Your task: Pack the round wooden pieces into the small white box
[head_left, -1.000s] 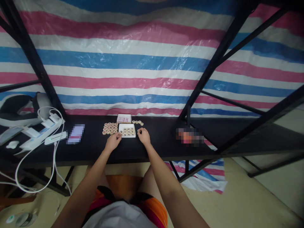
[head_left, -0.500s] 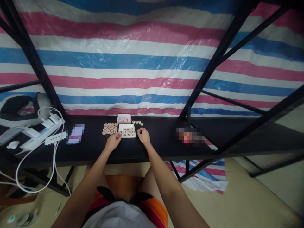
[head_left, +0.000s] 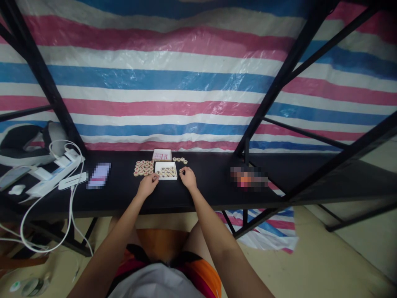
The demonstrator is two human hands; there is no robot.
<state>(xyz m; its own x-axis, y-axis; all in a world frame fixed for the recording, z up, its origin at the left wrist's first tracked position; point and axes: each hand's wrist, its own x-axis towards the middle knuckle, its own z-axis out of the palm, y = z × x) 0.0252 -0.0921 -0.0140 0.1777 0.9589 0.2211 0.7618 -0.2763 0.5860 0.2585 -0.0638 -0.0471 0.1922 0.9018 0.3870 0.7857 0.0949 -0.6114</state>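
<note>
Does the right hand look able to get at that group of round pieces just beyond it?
Probably yes: the small group of round pieces lies just past the right hand on the black tabletop, with the white box beside the hand, not between.

Small delta. Our left thigh (head_left: 125, 231) and right thigh (head_left: 201, 240) sit slightly farther apart below the table's (head_left: 211, 196) near edge; a bit more brown seat (head_left: 163, 240) shows between. Green light on our white device (head_left: 73, 181), table's left part: visible earlier, not now.
</note>
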